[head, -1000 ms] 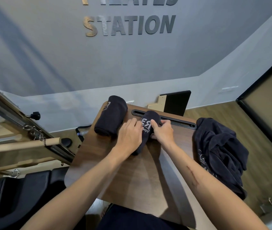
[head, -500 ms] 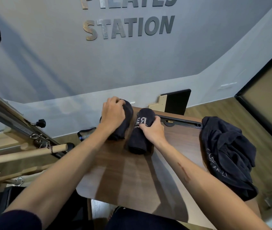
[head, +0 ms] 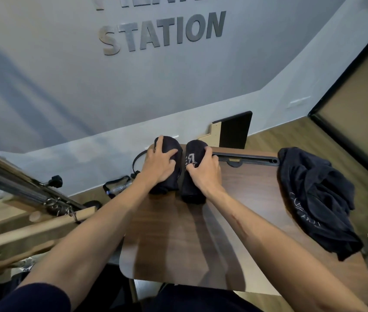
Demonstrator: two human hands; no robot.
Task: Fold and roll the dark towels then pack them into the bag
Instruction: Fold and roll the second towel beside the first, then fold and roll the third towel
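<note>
Two rolled dark towels lie side by side at the far end of the brown table (head: 234, 233). My left hand (head: 159, 164) grips the left roll (head: 171, 179) from above, fingers curled over it. My right hand (head: 203, 168) grips the right roll (head: 192, 192), which carries white lettering. A heap of unfolded dark towels (head: 320, 199) hangs over the table's right edge. No bag can be made out for certain.
A black slotted rail (head: 248, 159) runs along the table's far edge. Behind it a black and wood box (head: 234, 131) leans on the wall. Wooden and metal exercise equipment (head: 32, 206) stands at the left, with black straps (head: 120, 185) on the floor.
My left hand left the lettered roll and took hold of the left roll. My right hand slid over the lettered roll, which now lies close beside the other.
</note>
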